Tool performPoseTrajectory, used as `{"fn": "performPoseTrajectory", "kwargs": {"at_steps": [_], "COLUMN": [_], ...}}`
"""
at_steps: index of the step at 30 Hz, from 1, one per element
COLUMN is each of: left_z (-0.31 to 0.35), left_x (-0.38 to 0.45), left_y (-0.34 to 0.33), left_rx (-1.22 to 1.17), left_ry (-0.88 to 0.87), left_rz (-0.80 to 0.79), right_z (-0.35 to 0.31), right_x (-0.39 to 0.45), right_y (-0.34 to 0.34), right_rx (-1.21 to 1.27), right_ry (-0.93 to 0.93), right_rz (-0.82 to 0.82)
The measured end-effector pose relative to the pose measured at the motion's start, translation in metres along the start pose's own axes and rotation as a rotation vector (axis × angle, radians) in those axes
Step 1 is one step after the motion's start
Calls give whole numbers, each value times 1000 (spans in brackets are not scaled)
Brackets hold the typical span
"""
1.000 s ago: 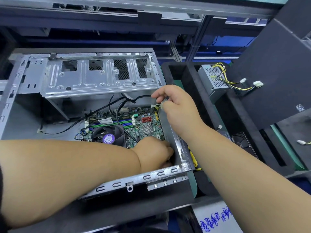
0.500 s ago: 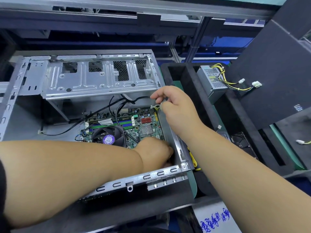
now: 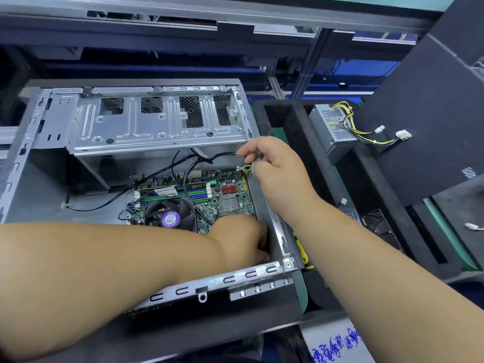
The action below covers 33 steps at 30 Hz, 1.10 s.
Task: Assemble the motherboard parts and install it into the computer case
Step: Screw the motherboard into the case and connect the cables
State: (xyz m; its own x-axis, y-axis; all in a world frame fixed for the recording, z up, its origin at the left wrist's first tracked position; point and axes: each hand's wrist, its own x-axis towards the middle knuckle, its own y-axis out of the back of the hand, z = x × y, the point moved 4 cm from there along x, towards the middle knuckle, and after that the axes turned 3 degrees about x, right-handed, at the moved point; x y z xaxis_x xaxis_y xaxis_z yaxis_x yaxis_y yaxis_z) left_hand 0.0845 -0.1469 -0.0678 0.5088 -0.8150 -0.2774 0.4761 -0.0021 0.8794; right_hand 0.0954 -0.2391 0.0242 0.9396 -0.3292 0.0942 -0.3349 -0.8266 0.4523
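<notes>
The open metal computer case lies on its side. Inside it sits the green motherboard with a black CPU fan, RAM sticks and red ports. My right hand is over the board's far right corner, pinching a black cable next to a small white clip. My left hand reaches down into the case's near right corner, fingers curled; what they hold is hidden.
A grey power supply with yellow and black wires lies in a black foam tray to the right. Black foam blocks rise at the far right. A yellow-handled tool lies beside the case. A white label with blue writing is at the bottom.
My right hand has shifted slightly at the cable and clip. My left hand has stayed in the near corner of the case.
</notes>
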Motion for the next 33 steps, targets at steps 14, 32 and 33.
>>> {"fn": "performPoseTrajectory", "kwargs": {"at_steps": [14, 32, 33], "left_z": [-4, -1, -1], "left_x": [-2, -6, -6], "left_y": [-6, -8, -8], "left_rx": [-38, -22, -25], "left_ry": [-76, -9, 3], "left_rz": [9, 33, 22], "right_z": [-6, -4, -4], "right_x": [-2, -2, -2], "right_y": [2, 2, 2], "right_rx": [1, -1, -1], "right_ry": [-3, -5, -5], "right_rz": [-6, -7, -9]}}
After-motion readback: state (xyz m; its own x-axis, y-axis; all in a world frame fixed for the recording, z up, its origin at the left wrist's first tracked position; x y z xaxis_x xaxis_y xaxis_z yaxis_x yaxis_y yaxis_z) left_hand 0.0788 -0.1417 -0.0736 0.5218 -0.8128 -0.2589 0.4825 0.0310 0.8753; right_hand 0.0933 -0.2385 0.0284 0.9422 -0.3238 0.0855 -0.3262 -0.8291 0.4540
